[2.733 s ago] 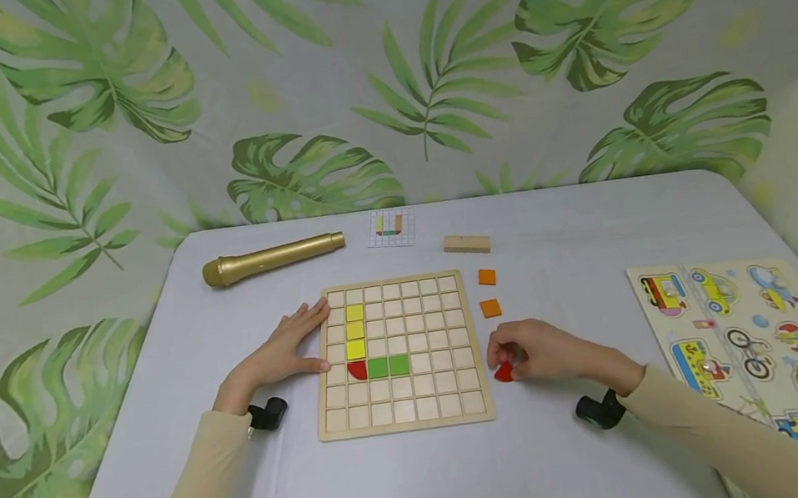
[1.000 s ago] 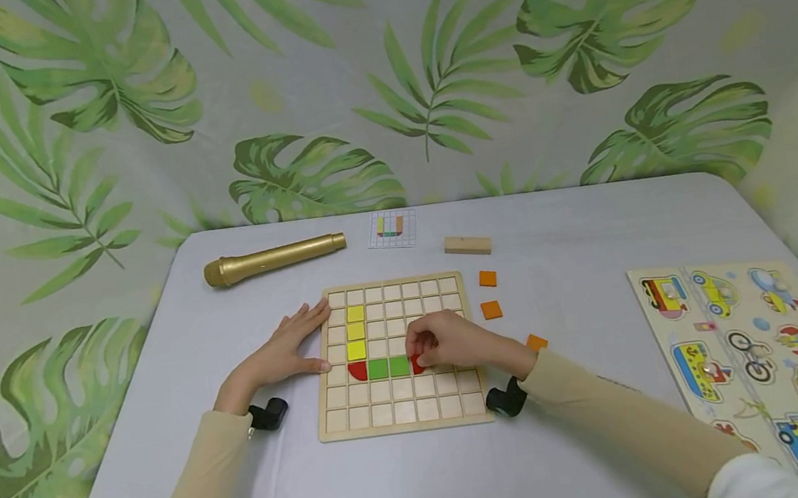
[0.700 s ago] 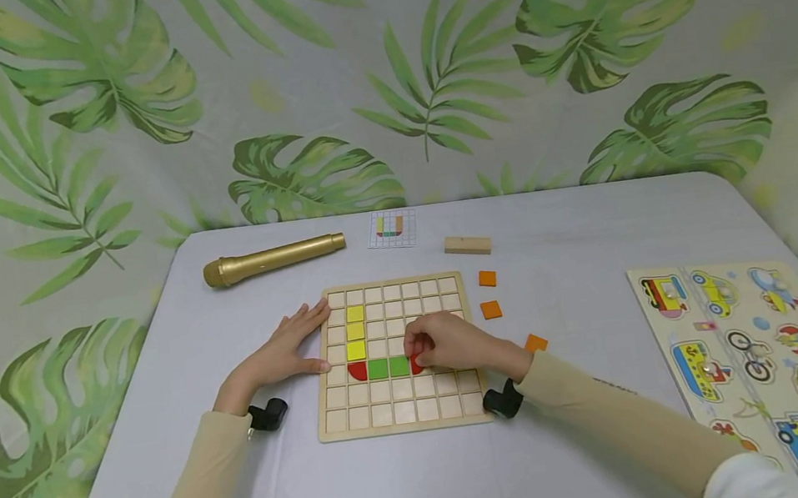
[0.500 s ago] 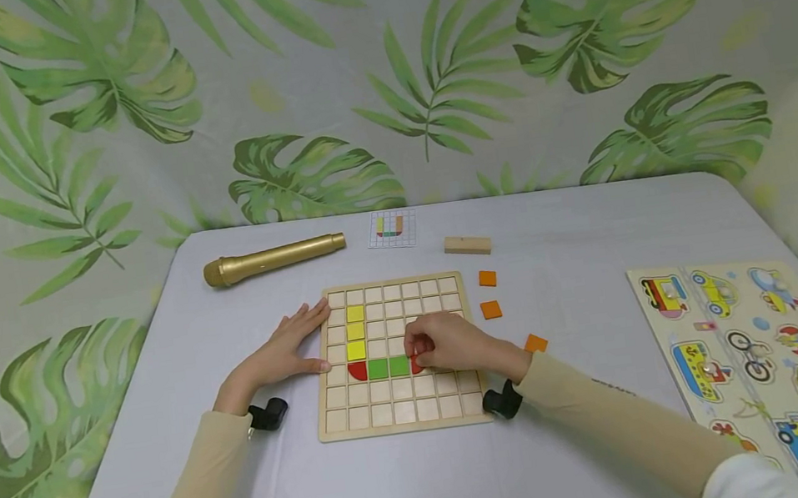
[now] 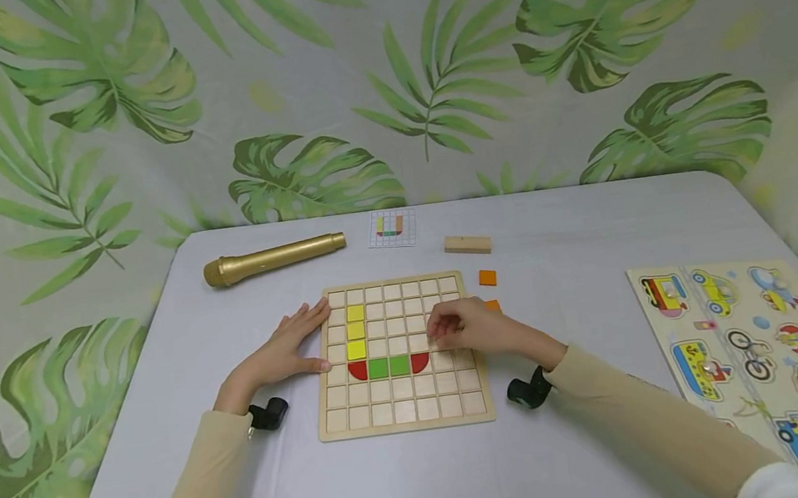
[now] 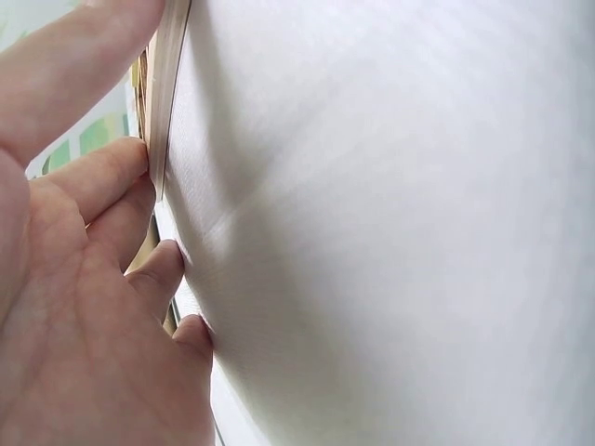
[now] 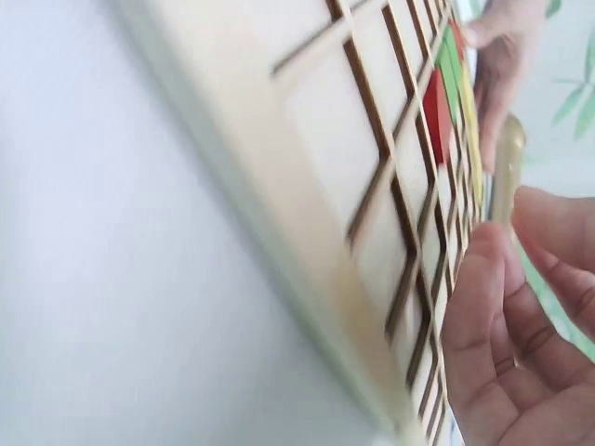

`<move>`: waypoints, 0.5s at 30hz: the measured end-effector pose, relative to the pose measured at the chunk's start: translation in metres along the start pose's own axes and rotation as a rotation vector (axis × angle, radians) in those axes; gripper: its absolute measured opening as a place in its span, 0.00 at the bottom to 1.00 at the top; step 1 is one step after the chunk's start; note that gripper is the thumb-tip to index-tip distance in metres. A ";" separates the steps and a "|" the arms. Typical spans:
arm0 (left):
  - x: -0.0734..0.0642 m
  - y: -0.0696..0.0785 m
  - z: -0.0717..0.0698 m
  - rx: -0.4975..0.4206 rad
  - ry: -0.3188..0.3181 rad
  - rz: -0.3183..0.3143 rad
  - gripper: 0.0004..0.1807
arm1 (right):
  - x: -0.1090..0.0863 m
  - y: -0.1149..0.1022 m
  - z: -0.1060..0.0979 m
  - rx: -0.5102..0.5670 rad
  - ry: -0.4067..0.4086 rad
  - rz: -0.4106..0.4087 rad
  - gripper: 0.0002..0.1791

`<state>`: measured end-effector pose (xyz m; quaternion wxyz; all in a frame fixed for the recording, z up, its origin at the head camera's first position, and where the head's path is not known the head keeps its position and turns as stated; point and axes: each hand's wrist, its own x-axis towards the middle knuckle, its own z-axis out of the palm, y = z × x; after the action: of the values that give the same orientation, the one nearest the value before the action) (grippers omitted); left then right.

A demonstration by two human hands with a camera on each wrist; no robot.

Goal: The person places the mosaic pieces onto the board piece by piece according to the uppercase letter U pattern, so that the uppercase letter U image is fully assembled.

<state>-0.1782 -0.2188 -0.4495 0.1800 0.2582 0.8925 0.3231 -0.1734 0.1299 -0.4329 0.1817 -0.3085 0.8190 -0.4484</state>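
Observation:
My left hand (image 5: 280, 353) rests at the left edge of a square wooden grid board (image 5: 407, 424), fingertips and thumb touching its rim. Over the right part of the board hovers my right hand (image 5: 481, 326), its fingers loosely curled and holding nothing, as the right wrist view also shows. Several yellow tiles (image 5: 356, 330) form a column in the grid. Below them runs a row: a red quarter-round tile (image 5: 358, 370), green tiles (image 5: 388, 366) and a second red quarter-round tile (image 5: 420, 361). Beside the board lies an orange tile (image 5: 488, 278); another orange tile (image 5: 493, 305) is partly hidden by my right hand.
A small pattern card (image 5: 392, 229) lies behind the board, between a gold microphone (image 5: 275, 259) and a wooden block (image 5: 467, 244). At the right of the table is a vehicle peg puzzle (image 5: 758, 328). A leaf-patterned cloth (image 5: 421, 69) hangs behind.
My right hand brought the second red tile from beside the board into the row's right end, let go, and has drawn up and right. It now hides one orange tile. The left hand stayed put.

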 end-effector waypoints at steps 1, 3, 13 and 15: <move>0.000 0.000 0.000 -0.001 0.000 0.000 0.52 | -0.003 0.001 -0.004 0.007 0.004 0.008 0.04; 0.000 0.000 0.000 0.001 0.000 0.001 0.52 | -0.009 0.004 -0.011 0.011 0.013 0.028 0.04; 0.001 -0.002 0.000 0.012 -0.002 0.002 0.52 | -0.044 0.028 -0.045 0.065 0.076 0.128 0.07; 0.001 -0.002 0.001 0.013 -0.002 0.001 0.52 | -0.051 0.033 -0.051 0.072 0.090 0.143 0.08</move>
<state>-0.1792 -0.2194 -0.4514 0.1787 0.2602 0.8943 0.3171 -0.1762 0.2092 -0.4321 0.1870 -0.2223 0.8297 -0.4767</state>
